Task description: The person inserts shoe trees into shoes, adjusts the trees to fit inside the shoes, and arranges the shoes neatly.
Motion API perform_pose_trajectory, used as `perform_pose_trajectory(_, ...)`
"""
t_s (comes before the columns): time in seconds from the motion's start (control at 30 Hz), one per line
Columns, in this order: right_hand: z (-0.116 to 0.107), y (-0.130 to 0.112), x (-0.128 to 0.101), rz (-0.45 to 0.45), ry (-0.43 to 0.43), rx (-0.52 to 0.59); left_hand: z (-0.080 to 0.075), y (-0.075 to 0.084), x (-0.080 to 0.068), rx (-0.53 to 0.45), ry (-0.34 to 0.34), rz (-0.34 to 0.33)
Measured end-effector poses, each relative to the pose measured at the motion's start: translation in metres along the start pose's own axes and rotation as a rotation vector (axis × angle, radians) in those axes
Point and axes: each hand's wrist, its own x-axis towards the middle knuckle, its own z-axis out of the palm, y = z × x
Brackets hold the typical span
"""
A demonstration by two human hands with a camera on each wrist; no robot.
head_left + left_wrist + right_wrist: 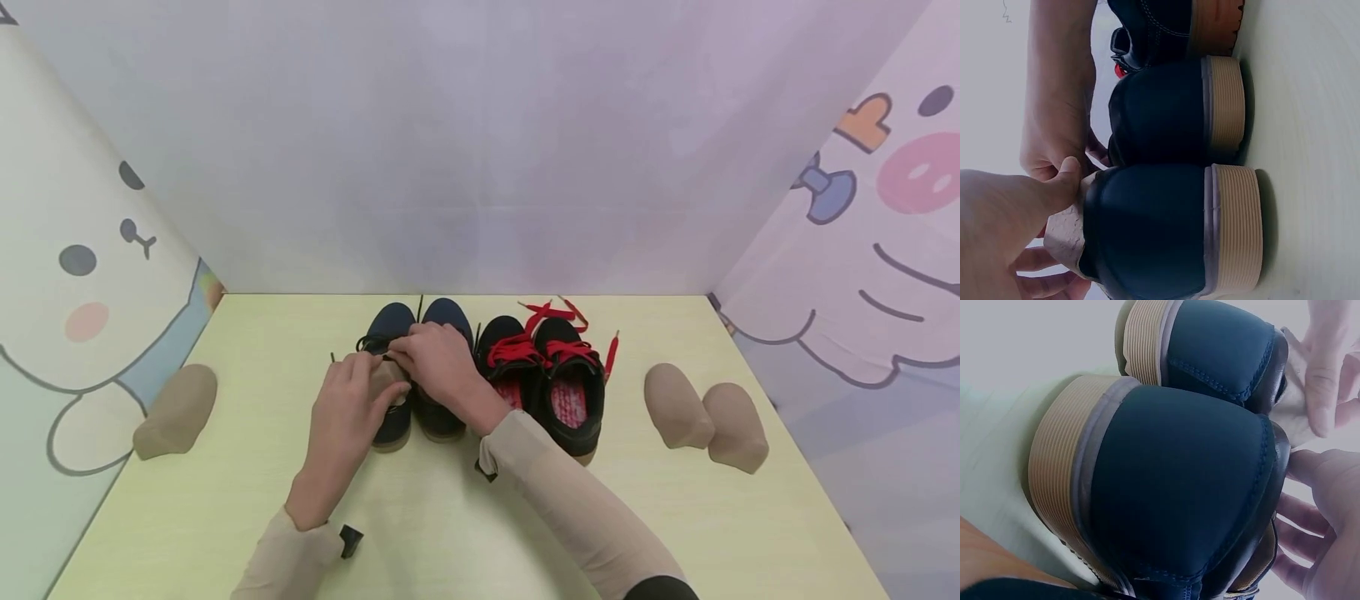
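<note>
At centre frame, I had the left hand (347, 410) pinching a beige foot-shaped form (383, 380) partly inside the leftmost navy tan-soled shoe (392, 434), the right hand (444, 360), grip unclear, alongside, probably keeping the shoe open.

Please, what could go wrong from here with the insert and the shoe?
The beige, foot-shaped insert, held by the left hand, is only partly inside the leftmost dark blue, tan-soled shoe; pushing hard might deform the shoe. The thin black laces close by could get caught. The matching dark blue shoe stands very close and might be bumped.
</note>
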Motion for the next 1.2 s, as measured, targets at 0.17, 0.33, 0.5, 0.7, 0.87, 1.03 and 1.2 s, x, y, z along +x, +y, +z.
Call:
perform_pose_trajectory(0.17,0.002,0.000,0.000,0.001,0.001,0.004,0.003,-0.003,0.000,0.007,0.010,0.006)
perform_pose_trajectory(0.33,0.001,0.000,0.000,-0.001,0.004,0.002,0.006,-0.005,0.002,-0.002,0.033,0.029)
perform_pose_trajectory(0.5,0.000,0.000,-0.001,-0.001,0.003,0.012,0.012,-0.007,0.003,0.005,0.059,0.067)
perform_pose_trajectory(0.7,-0.001,0.000,-0.001,-0.004,0.006,0.018,0.016,-0.011,0.002,0.020,0.081,0.101)
perform_pose_trajectory(0.87,-0.001,-0.001,-0.001,-0.007,0.000,0.014,0.019,-0.013,0.002,0.046,0.098,0.109)
perform_pose_trajectory(1.03,0.000,-0.001,0.000,-0.002,-0.001,0.010,0.017,-0.012,0.001,0.060,0.095,0.085)
perform_pose_trajectory(1.2,0.002,0.001,0.000,0.002,0.001,0.024,0.008,-0.007,-0.004,-0.039,0.029,-0.010)
